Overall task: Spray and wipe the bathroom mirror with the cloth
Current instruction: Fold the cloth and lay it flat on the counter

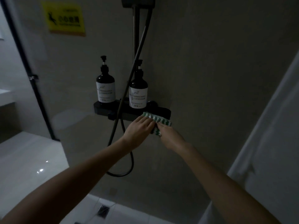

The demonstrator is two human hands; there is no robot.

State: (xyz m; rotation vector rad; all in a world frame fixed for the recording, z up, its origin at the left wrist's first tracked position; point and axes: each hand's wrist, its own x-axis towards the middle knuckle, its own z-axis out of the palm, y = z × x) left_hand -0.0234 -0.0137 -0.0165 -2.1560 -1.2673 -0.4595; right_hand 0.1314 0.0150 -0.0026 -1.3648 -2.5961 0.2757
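Dim shower corner, low light. I am reaching both arms forward; two hands are meeting at one cloth (157, 122), green-and-white patterned, which is lying against the right end of the black shower mixer shelf (103, 109).

My left hand (139, 130) is resting on the cloth's left part with its fingers (148, 121) laid fairly straight along it; they are pressing, not curling round it as far as I can see. My right hand (169, 137) is coming in from below right; its fingers (160, 126) are tucking under the cloth's lower edge and appear to be pinching it, though the fingertips themselves are hidden by the fabric.

Count of pump bottles: two, dark with white labels. One bottle (105, 88) is standing upright on the shelf well to the left of my fingers; the second bottle (138, 92) is standing upright just above and left of them.

One shower hose (129, 84) is running diagonally down past the second bottle and looping below my left wrist. One riser pipe (135, 29) is going straight up above my fingers.

One yellow caution sign (64, 18) is on the wall, far up and left. One floor drain (103, 210) is showing far below my fingers. One black-framed glass door edge (32, 76) is standing at far left.

No mirror is identifiable in this view.
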